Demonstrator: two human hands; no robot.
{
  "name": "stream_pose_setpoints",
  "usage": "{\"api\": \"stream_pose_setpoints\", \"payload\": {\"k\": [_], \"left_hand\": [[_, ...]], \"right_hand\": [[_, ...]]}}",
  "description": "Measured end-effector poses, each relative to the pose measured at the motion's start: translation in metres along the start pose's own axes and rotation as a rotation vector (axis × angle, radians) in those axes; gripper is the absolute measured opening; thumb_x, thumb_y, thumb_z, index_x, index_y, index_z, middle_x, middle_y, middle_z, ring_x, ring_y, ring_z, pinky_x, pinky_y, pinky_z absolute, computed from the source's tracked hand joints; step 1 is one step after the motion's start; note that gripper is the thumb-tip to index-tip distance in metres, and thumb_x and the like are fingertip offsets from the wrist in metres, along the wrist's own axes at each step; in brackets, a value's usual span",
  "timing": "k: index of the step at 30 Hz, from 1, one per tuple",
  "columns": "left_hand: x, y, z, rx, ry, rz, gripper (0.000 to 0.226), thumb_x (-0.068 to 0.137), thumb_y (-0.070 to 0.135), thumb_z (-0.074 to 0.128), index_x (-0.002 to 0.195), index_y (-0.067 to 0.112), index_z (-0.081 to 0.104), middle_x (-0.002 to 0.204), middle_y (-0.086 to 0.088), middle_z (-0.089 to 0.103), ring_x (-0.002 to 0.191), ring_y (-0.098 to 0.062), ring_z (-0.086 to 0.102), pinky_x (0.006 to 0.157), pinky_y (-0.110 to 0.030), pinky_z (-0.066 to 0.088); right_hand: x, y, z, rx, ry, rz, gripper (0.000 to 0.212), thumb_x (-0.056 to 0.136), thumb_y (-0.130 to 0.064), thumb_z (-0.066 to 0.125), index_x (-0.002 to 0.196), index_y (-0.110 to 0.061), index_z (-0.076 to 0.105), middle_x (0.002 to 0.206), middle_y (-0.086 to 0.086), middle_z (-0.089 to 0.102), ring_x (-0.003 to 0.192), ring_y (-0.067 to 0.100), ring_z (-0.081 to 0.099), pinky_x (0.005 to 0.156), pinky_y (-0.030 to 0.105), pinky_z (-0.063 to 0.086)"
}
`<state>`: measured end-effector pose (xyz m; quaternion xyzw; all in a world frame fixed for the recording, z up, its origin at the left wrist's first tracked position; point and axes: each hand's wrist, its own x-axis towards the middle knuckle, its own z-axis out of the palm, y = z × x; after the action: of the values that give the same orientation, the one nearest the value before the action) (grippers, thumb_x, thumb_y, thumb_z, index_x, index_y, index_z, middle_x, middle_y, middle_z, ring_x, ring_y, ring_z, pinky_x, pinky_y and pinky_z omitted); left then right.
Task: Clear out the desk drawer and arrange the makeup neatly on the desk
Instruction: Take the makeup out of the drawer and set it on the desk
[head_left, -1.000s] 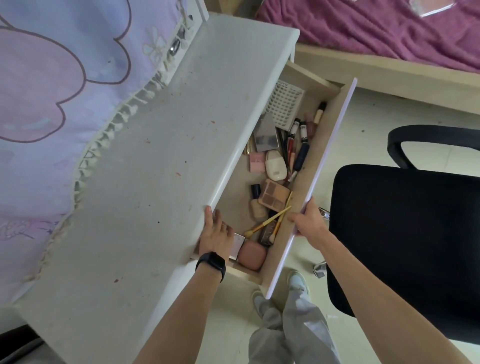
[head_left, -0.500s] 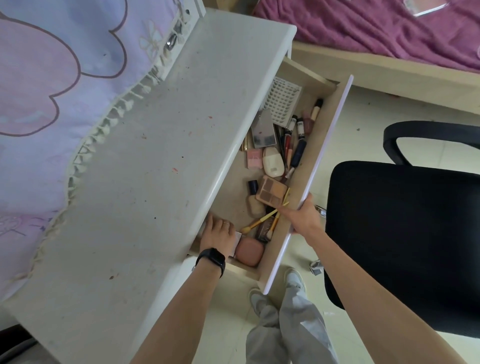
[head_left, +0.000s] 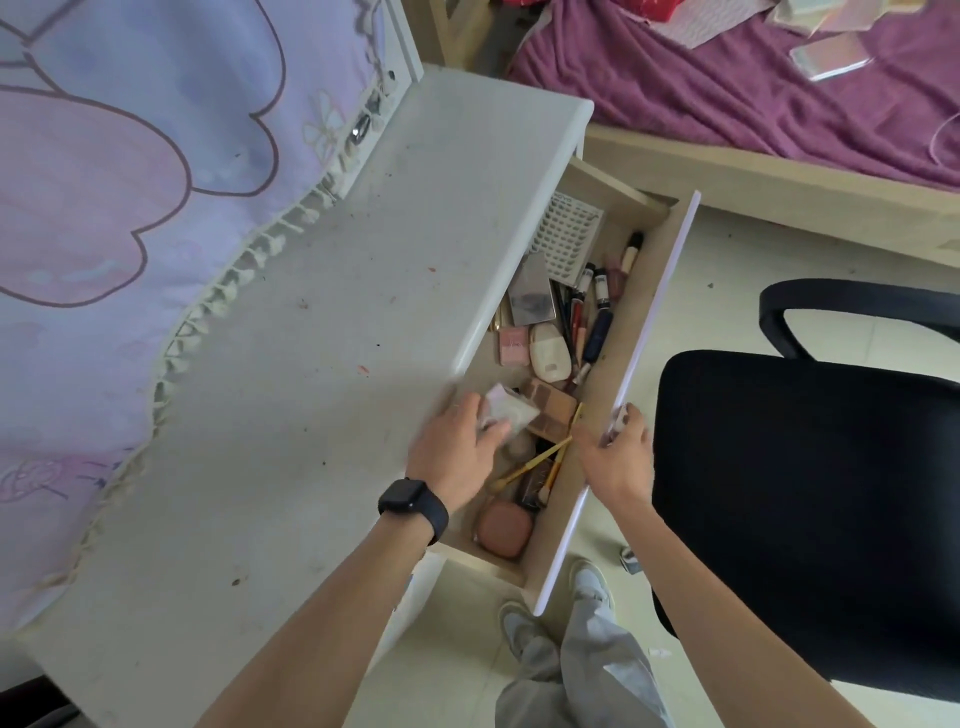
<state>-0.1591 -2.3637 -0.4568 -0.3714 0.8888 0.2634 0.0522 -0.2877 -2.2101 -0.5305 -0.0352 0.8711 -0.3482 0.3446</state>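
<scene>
Pale compact (head_left: 506, 410) is your only item out so far, left hand (head_left: 457, 447) fingers pinching it over the drawer (head_left: 636, 301) by the table (head_left: 311, 364) edge, right hand (head_left: 615, 457) fingers gripping the drawer's front, remaining makeup (head_left: 549, 353) all inside.

The left hand (head_left: 457, 441) is smeared by motion. The pale, flat, square compact (head_left: 508, 410) pinched in it is too blurred for its lid or print to be made out. The brown eyeshadow palette (head_left: 558, 410) is partly covered by that compact. The fingertips of the right hand (head_left: 615, 457) are blurred where the white drawer front (head_left: 561, 556) is gripped. The left part of the wooden drawer (head_left: 613, 187) is concealed under the white desk top (head_left: 363, 312). The black office chair (head_left: 805, 493) is cut off at the right edge.
</scene>
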Motion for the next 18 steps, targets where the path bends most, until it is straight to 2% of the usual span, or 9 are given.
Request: {"api": "stream_pose_setpoints", "payload": {"k": [2,4,5,6,8,10,14,18], "left_hand": [[0.018,0.009,-0.017,-0.291,0.128,-0.112,0.028,0.097,0.047,0.057,0.100,0.020,0.049,0.088,0.006,0.063,0.072,-0.010,0.060,0.059,-0.027,0.049],[0.038,0.014,-0.030,-0.518,0.229,-0.219,0.024,0.097,0.040,0.061,0.098,0.018,0.052,0.090,0.009,0.064,0.073,0.004,0.061,0.057,-0.010,0.044],[0.048,0.015,-0.035,-0.599,0.257,-0.277,0.022,0.097,0.037,0.061,0.098,0.016,0.053,0.090,0.011,0.063,0.073,0.007,0.060,0.056,-0.007,0.042],[0.058,0.015,-0.040,-0.638,0.272,-0.328,0.023,0.097,0.036,0.060,0.098,0.014,0.052,0.089,0.012,0.061,0.073,0.005,0.060,0.056,-0.008,0.042],[0.074,0.010,-0.045,-0.639,0.271,-0.393,0.028,0.097,0.037,0.056,0.098,0.009,0.052,0.087,0.005,0.058,0.077,-0.011,0.059,0.061,-0.019,0.044],[0.084,0.005,-0.046,-0.648,0.250,-0.416,0.030,0.097,0.039,0.054,0.102,0.009,0.055,0.093,-0.003,0.063,0.083,-0.021,0.062,0.069,-0.032,0.047],[0.088,-0.004,-0.042,-0.674,0.238,-0.413,0.028,0.098,0.043,0.054,0.104,0.016,0.057,0.090,-0.001,0.065,0.077,-0.011,0.062,0.062,-0.025,0.041],[0.089,-0.008,-0.038,-0.683,0.238,-0.409,0.017,0.097,0.045,0.054,0.094,0.028,0.054,0.088,0.002,0.066,0.083,-0.017,0.064,0.064,-0.027,0.043]], "right_hand": [[-0.001,-0.008,-0.004,-0.046,0.125,-0.140,0.080,0.092,-0.042,0.066,0.153,-0.008,0.028,0.154,0.014,0.033,0.139,0.034,0.035,0.113,0.047,0.036],[0.002,-0.025,-0.007,-0.112,0.207,-0.306,0.070,0.093,-0.035,0.065,0.149,-0.007,0.034,0.153,0.014,0.035,0.139,0.033,0.030,0.113,0.041,0.029],[0.006,-0.035,-0.007,-0.149,0.244,-0.397,0.065,0.092,-0.030,0.065,0.146,-0.006,0.038,0.150,0.014,0.040,0.137,0.033,0.032,0.112,0.037,0.028],[0.013,-0.045,-0.006,-0.182,0.278,-0.486,0.061,0.090,-0.025,0.066,0.143,-0.004,0.043,0.146,0.015,0.045,0.135,0.034,0.035,0.112,0.035,0.028],[0.030,-0.065,-0.001,-0.209,0.275,-0.586,0.058,0.089,-0.019,0.068,0.140,-0.002,0.047,0.141,0.015,0.051,0.132,0.033,0.041,0.111,0.038,0.034],[0.051,-0.081,0.006,-0.228,0.164,-0.560,0.059,0.091,-0.021,0.064,0.144,-0.004,0.044,0.142,0.013,0.050,0.133,0.033,0.040,0.111,0.043,0.039],[0.100,-0.101,0.028,-0.253,-0.047,-0.387,0.058,0.095,-0.030,0.059,0.144,-0.005,0.038,0.143,0.019,0.047,0.132,0.040,0.040,0.106,0.047,0.039],[0.135,-0.121,0.048,-0.276,-0.076,-0.209,0.066,0.093,-0.045,0.062,0.138,-0.003,0.037,0.142,0.023,0.045,0.132,0.043,0.040,0.101,0.051,0.044]]}}
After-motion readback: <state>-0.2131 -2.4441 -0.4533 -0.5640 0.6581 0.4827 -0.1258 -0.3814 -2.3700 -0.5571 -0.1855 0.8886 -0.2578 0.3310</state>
